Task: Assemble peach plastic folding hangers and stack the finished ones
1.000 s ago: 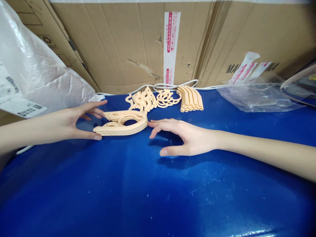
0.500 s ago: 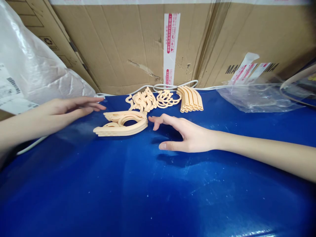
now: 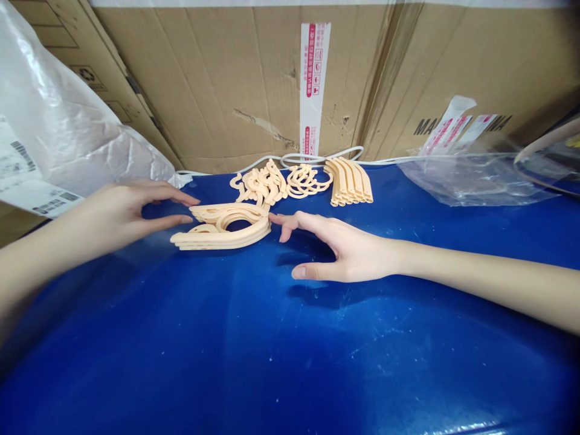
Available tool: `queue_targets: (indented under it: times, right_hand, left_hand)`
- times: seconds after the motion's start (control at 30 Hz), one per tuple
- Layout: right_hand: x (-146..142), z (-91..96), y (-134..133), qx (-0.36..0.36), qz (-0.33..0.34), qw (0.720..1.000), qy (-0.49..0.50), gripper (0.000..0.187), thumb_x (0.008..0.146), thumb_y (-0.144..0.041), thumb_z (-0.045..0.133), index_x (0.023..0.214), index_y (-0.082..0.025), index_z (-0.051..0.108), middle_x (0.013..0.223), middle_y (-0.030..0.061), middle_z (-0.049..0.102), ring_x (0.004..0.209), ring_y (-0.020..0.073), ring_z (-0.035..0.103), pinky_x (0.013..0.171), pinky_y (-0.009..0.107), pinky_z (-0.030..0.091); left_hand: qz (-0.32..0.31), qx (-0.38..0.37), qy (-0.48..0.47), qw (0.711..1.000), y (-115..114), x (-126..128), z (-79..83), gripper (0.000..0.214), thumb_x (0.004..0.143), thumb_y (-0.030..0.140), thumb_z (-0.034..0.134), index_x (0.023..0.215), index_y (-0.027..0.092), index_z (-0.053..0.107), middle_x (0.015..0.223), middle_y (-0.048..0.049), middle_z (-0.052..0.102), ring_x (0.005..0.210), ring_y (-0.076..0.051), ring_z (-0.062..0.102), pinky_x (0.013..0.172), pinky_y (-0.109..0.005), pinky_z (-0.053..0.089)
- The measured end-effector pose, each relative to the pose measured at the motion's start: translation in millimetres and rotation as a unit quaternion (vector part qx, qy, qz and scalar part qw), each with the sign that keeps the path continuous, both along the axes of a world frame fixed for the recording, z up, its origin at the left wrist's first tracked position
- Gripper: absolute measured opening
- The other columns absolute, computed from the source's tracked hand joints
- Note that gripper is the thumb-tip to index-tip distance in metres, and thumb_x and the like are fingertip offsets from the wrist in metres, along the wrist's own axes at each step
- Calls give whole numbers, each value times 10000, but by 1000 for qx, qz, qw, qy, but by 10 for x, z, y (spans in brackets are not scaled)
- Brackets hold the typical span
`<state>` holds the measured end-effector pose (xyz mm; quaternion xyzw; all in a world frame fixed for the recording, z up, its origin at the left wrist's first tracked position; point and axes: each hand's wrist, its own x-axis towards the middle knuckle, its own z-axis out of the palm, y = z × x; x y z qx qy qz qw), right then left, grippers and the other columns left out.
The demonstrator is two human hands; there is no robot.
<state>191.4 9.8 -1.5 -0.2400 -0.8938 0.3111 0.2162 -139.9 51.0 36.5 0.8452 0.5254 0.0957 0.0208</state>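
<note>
Both spread and empty, left hand [image 3: 122,214] and right hand [image 3: 344,251] flank the peach stack [image 3: 224,234] on the worktop [image 3: 272,350]; lifting likely needs both ends pinched.

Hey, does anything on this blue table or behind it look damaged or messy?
The cardboard box behind the table has a torn, scuffed gash in its face. The hook pieces lie in a jumbled heap, unlike the neat row of curved pieces nearby.
</note>
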Motion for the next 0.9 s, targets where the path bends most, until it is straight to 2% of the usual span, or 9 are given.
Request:
queue_targets:
  times: [0.2, 0.4, 0.53, 0.9]
  right_hand:
    - [-3, -3, 2, 2, 1, 1000, -2, 377, 845, -374, 640, 1141, -210, 473, 1468, 138, 434, 1357, 222, 412, 1095, 414, 348]
    - [-6, 1, -1, 2, 3, 1000, -5, 382, 847, -368, 641, 1137, -181, 478, 1466, 162, 429, 1363, 210, 402, 1103, 375, 339]
    - [-11, -2, -1, -2, 1, 1000, -3, 380, 844, -365, 643, 1138, -187, 480, 1468, 158, 429, 1367, 214, 397, 1102, 389, 340]
    - [-8, 0, 1, -2, 2, 1000, -4, 375, 841, -369, 645, 1131, -198, 480, 1439, 140, 460, 1344, 223, 425, 1092, 398, 350]
  left_hand:
    - [-21, 8, -12, 1000, -15, 49, 10, 506, 773, 663, 461, 947, 249, 694, 982, -17, 713, 835, -222, 639, 818, -336, 468]
    - [-41, 22, -7, 999, 7, 26, -20, 529, 795, 671, 436, 949, 232, 689, 967, -35, 709, 834, -224, 640, 798, -331, 469]
    - [-54, 37, 3, 998, 19, 7, -42, 538, 821, 674, 410, 952, 230, 684, 970, -40, 706, 836, -221, 641, 793, -323, 469]
    - [-38, 39, 22, 998, 3, 18, -49, 579, 817, 675, 362, 963, 210, 675, 993, -74, 704, 844, -245, 640, 793, -349, 481]
